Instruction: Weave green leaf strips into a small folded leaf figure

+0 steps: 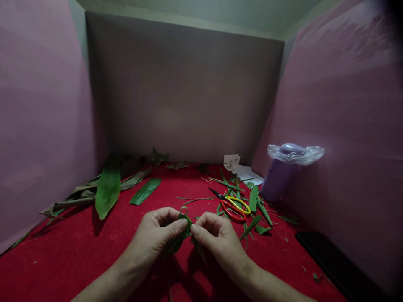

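Between my two hands, above the red cloth, is a small piece of folded green leaf (186,218) with a thin loop standing up at its top. My left hand (160,230) pinches it from the left between thumb and fingers, and part of the leaf hangs below in shadow. On the other side, my right hand (215,235) is closed with thumb against forefinger at the leaf's right edge; a thin strip seems to trail under it. Just beyond the right hand lie scissors (233,205) with one red and one yellow handle.
Leaf scraps (253,199) surround the scissors. Large green leaves (108,191) and dry ones lie at the left, with a cut leaf piece (145,191) nearby. A purple container (278,178) with clear plastic, white papers (247,174) and a black flat object (333,260) are at the right.
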`<control>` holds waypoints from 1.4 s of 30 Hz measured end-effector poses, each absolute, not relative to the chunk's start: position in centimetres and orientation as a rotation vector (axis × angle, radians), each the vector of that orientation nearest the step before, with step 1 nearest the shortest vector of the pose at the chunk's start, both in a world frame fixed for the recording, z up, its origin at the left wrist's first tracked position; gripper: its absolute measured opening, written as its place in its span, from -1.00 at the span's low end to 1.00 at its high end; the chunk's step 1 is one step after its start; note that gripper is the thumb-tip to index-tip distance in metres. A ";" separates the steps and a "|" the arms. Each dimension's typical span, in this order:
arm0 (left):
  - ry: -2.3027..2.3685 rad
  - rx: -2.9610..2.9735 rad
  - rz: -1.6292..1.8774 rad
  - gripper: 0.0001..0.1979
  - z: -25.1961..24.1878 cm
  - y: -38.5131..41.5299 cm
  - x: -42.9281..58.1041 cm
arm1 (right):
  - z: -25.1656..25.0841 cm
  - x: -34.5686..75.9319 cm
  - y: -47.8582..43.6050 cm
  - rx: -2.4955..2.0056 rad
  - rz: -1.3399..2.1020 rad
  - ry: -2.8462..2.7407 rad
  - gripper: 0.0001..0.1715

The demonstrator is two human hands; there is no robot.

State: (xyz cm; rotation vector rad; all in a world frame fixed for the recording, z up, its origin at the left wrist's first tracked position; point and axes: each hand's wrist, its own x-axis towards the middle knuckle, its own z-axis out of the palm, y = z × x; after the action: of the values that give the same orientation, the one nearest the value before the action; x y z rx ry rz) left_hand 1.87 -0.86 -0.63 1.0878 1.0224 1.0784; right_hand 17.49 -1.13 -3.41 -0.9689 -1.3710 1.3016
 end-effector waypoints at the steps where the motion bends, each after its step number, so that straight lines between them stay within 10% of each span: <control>1: 1.029 1.095 1.074 -0.75 -0.6 -0.9 1.9 | -3.5 17.5 -1.1 -0.976 1.302 -1.367 -0.59; 9: 1.040 1.124 1.085 -0.75 -0.3 -1.0 1.9 | -2.7 17.8 -1.7 -1.085 0.905 -1.577 -0.68; 23: 1.051 1.249 1.130 -0.83 -0.3 -0.9 2.0 | -2.0 18.1 -1.4 -0.685 1.949 -1.012 -0.65; 42: 0.954 1.283 1.127 -0.86 -0.8 -1.0 2.0 | -1.6 17.8 -1.7 -0.765 1.862 -0.969 -0.87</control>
State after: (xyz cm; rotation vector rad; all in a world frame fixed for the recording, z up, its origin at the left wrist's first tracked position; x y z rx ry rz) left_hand 1.96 -1.03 -0.80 1.2826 0.9539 1.1267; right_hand 17.83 -1.68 -1.55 -0.7648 -0.9685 1.8624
